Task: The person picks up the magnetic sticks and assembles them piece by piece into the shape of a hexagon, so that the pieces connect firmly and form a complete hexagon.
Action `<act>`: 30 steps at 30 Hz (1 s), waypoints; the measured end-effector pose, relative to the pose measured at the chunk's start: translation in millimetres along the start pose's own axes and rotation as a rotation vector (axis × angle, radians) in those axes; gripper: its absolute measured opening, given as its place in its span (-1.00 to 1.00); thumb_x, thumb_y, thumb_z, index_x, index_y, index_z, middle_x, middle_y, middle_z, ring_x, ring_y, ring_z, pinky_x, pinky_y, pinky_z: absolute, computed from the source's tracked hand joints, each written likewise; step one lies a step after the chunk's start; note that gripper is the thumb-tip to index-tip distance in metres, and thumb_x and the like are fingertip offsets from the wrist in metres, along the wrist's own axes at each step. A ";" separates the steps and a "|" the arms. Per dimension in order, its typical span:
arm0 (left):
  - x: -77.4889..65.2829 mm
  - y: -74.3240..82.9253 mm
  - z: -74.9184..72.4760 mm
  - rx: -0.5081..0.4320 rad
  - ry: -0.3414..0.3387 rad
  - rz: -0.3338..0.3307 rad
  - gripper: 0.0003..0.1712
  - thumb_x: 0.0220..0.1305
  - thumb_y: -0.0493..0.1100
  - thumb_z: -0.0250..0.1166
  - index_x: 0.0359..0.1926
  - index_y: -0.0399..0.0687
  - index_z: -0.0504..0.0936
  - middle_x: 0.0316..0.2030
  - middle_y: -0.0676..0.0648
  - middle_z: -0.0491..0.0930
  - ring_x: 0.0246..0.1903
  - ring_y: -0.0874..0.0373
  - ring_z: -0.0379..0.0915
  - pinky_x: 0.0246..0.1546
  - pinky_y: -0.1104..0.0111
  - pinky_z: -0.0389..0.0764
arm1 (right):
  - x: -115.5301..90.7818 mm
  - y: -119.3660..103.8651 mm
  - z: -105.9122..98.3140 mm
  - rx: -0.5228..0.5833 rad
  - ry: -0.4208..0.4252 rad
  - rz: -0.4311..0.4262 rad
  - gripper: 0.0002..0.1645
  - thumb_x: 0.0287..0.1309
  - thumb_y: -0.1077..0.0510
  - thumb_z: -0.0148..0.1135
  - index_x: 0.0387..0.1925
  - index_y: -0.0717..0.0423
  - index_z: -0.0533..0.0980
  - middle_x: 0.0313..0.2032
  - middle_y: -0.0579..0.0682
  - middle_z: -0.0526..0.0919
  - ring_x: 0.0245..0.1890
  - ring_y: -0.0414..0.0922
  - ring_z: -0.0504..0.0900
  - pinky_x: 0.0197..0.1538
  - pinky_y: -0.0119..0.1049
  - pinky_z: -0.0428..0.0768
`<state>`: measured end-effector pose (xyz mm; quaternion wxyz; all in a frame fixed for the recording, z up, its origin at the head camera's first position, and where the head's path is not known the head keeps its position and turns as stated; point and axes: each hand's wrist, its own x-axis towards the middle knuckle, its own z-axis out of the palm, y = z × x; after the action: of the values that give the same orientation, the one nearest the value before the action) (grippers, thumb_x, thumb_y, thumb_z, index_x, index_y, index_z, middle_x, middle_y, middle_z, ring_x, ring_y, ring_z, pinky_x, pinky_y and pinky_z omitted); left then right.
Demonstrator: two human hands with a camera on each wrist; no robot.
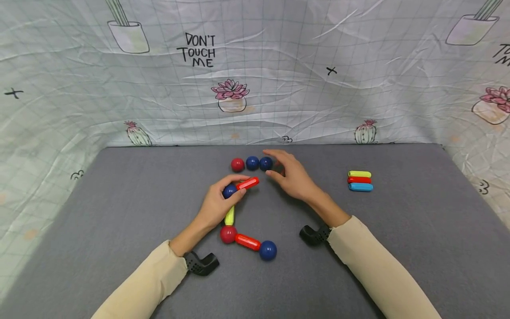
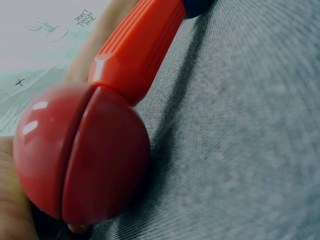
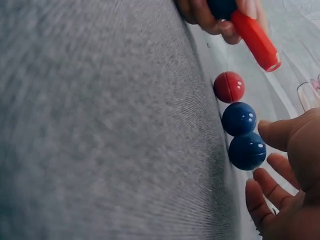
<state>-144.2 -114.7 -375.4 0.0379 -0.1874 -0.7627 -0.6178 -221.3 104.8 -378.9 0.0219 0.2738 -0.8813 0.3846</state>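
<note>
My left hand [image 1: 217, 201] grips a blue ball [image 1: 229, 191] that has a red rod [image 1: 248, 183] sticking out to the right. A yellow rod [image 1: 229, 215] runs from under that hand down to a red ball [image 1: 228, 234]. From there another red rod [image 1: 247, 242] joins a second blue ball [image 1: 268, 250]. My right hand [image 1: 292, 176] has its thumb and fingers spread beside the right-hand blue ball [image 3: 247, 151] of a short row. Also in the row are another blue ball [image 1: 252, 163] and a red ball [image 1: 237, 165].
Yellow [image 1: 360, 174], red [image 1: 359, 180] and light blue [image 1: 361, 187] rods lie stacked side by side at the right of the grey table [image 1: 311, 283]. Behind the table hangs a printed cloth [image 1: 279, 57].
</note>
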 end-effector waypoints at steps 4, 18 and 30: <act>0.2 4.1 0.5 0.015 0.032 0.010 -0.70 0.24 -0.46 0.21 0.01 -0.40 0.56 -0.23 -0.29 0.57 -0.24 0.03 0.42 -0.18 0.43 0.39 | 0.8 2.3 1.6 -0.007 -0.033 0.019 -0.34 0.27 0.15 0.22 0.37 0.06 0.26 0.30 0.05 0.32 0.03 0.02 0.46 -0.10 -0.11 0.47; 0.5 1.7 -0.2 0.027 0.042 0.013 -0.72 0.26 -0.41 0.23 0.00 -0.37 0.57 -0.30 -0.26 0.52 -0.30 0.04 0.38 -0.24 0.43 0.35 | 0.8 3.1 4.2 -0.047 -0.013 0.021 -0.50 0.23 0.17 0.26 0.21 0.05 0.45 0.16 0.04 0.48 -0.08 -0.01 0.47 -0.04 -0.08 0.43; -0.2 3.1 -0.8 0.041 0.041 0.008 -0.72 0.25 -0.42 0.23 -0.01 -0.37 0.58 -0.28 -0.26 0.54 -0.26 0.02 0.40 -0.19 0.42 0.35 | -4.5 4.4 4.1 -0.051 0.008 0.002 -0.62 0.10 0.12 0.40 -0.01 0.06 0.59 -0.02 0.05 0.56 -0.14 -0.03 0.49 -0.07 -0.12 0.47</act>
<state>-143.1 -114.9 -372.5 0.0601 -0.1770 -0.7736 -0.6055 -219.0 106.6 -385.9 0.0320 0.2706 -0.8911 0.3629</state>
